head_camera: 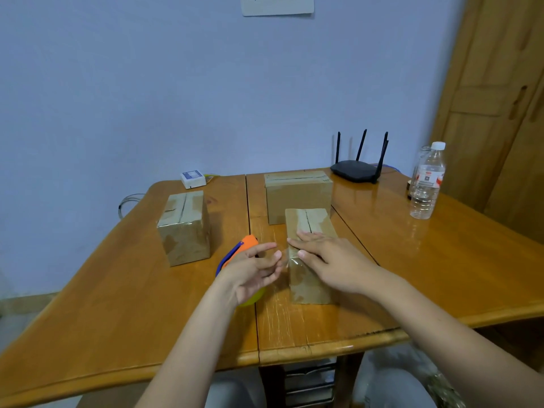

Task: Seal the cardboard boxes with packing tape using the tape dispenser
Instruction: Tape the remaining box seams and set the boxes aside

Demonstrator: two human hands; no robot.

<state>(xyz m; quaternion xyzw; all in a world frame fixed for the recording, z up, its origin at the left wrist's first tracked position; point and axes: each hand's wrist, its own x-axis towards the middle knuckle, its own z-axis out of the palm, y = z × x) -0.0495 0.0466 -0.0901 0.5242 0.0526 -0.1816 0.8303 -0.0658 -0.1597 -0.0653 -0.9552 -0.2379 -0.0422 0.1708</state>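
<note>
Near box (pixel 309 260): the landmark, at the desk (pixel 441 260) front centre, clear tape over its front top edge. Right hand (pixel 332 260): flat on the box top, fingers straight, likely smoothing tape and steadying. Left hand (pixel 256 269): just left of the box, grip loose, apparently empty. Tape dispenser (pixel 238 251): on the desk behind that hand, set aside. Second box (pixel 185 228): well left. Third box (pixel 297 192): just behind.
</note>
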